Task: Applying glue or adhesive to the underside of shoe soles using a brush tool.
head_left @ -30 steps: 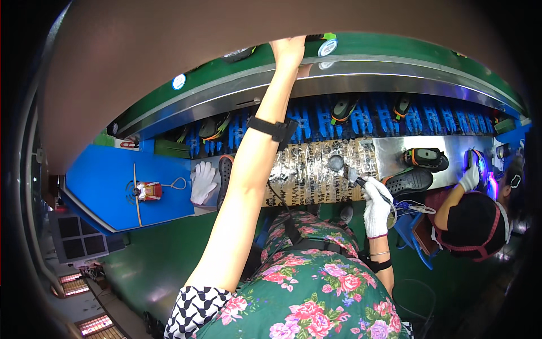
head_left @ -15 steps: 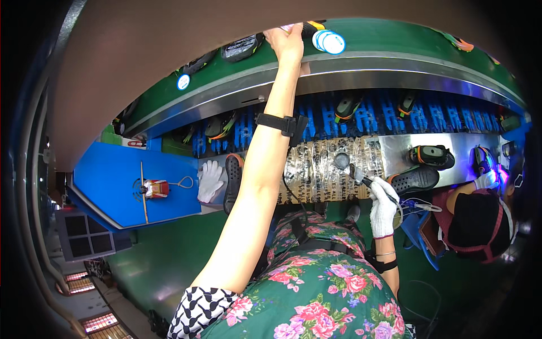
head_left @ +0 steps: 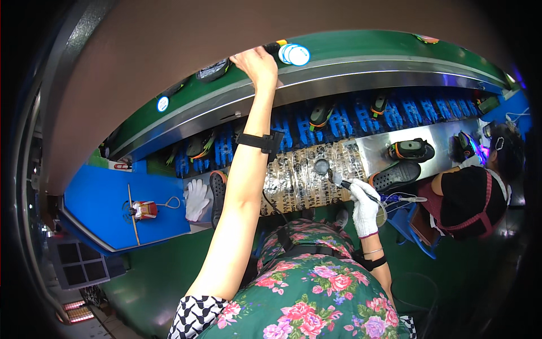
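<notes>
At the green conveyor belt [head_left: 361,53], my bare left hand [head_left: 257,65] reaches out with its fingers bent. The dark overhang hides the fingertips and whatever they hold. Just right of them lie a dark shoe with a yellow edge [head_left: 274,47] and several round white labels with blue rims [head_left: 296,55]. My right hand [head_left: 365,208], in a white knit glove, is closed around a brush [head_left: 342,182] with a dark handle and a pale tip. That tip points at a small round grey dish [head_left: 322,166] on the brown taped bench cover [head_left: 299,183], close to its rim.
Blue racks [head_left: 341,124] carry shoes beneath the belt's metal edge. A dark perforated clog [head_left: 395,176] and another shoe [head_left: 411,149] sit on the metal bench, right. A spare glove [head_left: 196,199] lies near a blue table [head_left: 101,198]. A co-worker [head_left: 471,198] sits at far right.
The whole view has shifted, so the bench and belt appear further left. My left hand remains at the belt, its fingertips now more covered by the overhang. My right hand still holds the brush beside the dish.
</notes>
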